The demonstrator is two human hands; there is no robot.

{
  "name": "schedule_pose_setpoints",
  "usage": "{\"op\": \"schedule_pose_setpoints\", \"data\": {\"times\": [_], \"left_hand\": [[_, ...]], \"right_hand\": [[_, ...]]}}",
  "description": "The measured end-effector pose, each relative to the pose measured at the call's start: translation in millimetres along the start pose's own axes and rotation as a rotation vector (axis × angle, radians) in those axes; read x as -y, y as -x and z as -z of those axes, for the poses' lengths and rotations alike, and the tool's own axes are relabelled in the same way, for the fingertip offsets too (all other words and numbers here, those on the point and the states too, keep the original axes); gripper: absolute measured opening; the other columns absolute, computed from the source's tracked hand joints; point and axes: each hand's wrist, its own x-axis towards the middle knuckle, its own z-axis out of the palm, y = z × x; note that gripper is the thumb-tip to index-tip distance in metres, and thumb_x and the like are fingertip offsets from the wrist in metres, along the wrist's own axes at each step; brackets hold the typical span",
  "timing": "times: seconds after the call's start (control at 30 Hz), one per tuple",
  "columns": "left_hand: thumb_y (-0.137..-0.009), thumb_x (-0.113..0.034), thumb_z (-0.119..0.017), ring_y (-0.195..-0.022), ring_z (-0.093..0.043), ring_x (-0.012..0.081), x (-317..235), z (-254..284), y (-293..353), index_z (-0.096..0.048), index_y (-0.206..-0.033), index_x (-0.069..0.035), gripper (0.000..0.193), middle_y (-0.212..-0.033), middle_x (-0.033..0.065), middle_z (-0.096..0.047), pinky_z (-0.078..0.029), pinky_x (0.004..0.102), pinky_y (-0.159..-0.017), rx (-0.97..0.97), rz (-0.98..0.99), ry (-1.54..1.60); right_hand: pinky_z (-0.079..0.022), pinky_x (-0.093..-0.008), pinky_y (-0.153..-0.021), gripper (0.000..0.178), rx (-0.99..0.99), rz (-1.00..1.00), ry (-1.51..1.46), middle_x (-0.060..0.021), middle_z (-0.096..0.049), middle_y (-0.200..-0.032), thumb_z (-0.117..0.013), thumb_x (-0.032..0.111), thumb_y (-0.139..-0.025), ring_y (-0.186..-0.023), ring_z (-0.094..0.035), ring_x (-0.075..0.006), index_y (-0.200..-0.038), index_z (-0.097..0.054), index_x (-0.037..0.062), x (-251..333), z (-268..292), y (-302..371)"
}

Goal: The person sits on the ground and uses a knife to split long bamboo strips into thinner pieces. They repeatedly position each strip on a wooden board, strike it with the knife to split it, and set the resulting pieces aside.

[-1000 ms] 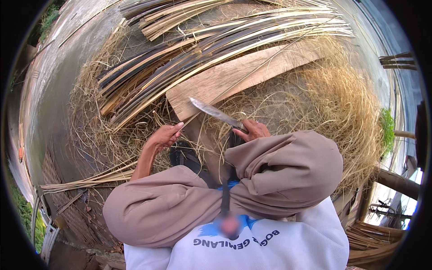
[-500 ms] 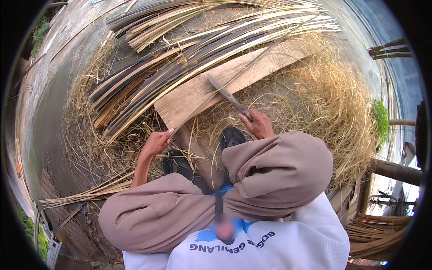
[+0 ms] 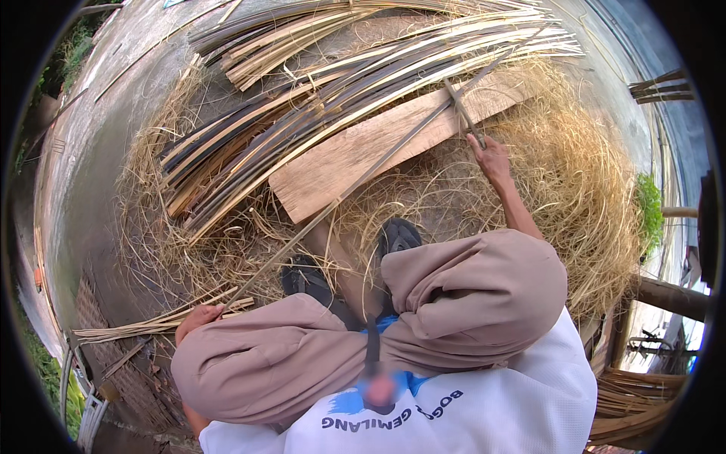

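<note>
A seated worker's right hand [image 3: 493,160], fingers wrapped around the handle, held a knife [image 3: 464,113] across a long, thin strip [image 3: 286,246] above the far part of a wooden board [image 3: 355,159]. The left hand [image 3: 200,318], partly behind the raised left knee [image 3: 227,363], was closed on the strip's near end, from which the strip sloped up between the two hands, over the board and on toward a bundle of strips [image 3: 302,125]. Whether the blade's edge was biting or merely resting was too small to tell. Good work at this point seemed to call for a firm left grip, a steady line with no twist, and a shallow, even blade angle, since a steep one could have gouged the strip. Backing from the board looked likely to help against bowing. The sandaled feet [image 3: 398,237] were near the board's closer end, reason enough to keep the edge directed away from them. Curled shavings [image 3: 575,181] were heaped to the right.
</note>
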Motion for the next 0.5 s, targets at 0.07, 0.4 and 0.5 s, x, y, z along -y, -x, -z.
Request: {"op": "schedule_pose_setpoints", "data": {"times": [0.07,0.4,0.5], "left_hand": [[-0.103,-0.043,-0.063,-0.052,-0.048,0.0051,-6.5,2.3,24.6,-0.066,-0.081,-0.01,0.039,-0.061,-0.0057,-0.056,-0.039,0.0265,-0.048,-0.045,-0.052,0.118],[-0.103,-0.035,-0.063,-0.053,-0.053,0.0269,-101.4,-160.5,-69.6,-0.064,-0.081,-0.005,0.036,-0.06,0.0117,-0.054,-0.038,0.0389,-0.052,-0.604,-0.833,-0.604],[-0.103,-0.035,-0.061,-0.058,-0.056,0.0344,-91.7,-174.6,-87.1,-0.061,-0.081,-0.005,0.038,-0.063,0.017,-0.055,-0.04,0.0435,-0.056,-0.795,-0.99,-0.677]], "right_hand": [[-0.05,-0.0463,-0.058,0.068,-0.211,-0.25,0.045,-0.0186,-0.063,-0.063,-0.053,0.062,-0.1,-0.058,-0.063,-0.0332,-0.075,-0.06,-0.0011,-58.1,49.6,-39.3],[-0.051,-0.0519,-0.066,0.056,0.473,0.52,-0.033,-0.0222,-0.064,-0.073,-0.06,0.058,-0.099,-0.071,-0.066,-0.0425,-0.089,-0.058,0.0025,146.0,-59.9,177.0],[-0.051,-0.05,-0.063,0.055,0.401,0.61,0.02,-0.021,-0.064,-0.069,-0.065,0.056,-0.096,-0.065,-0.065,-0.0407,-0.085,-0.06,0.0023,138.8,-53.8,175.4]]}}
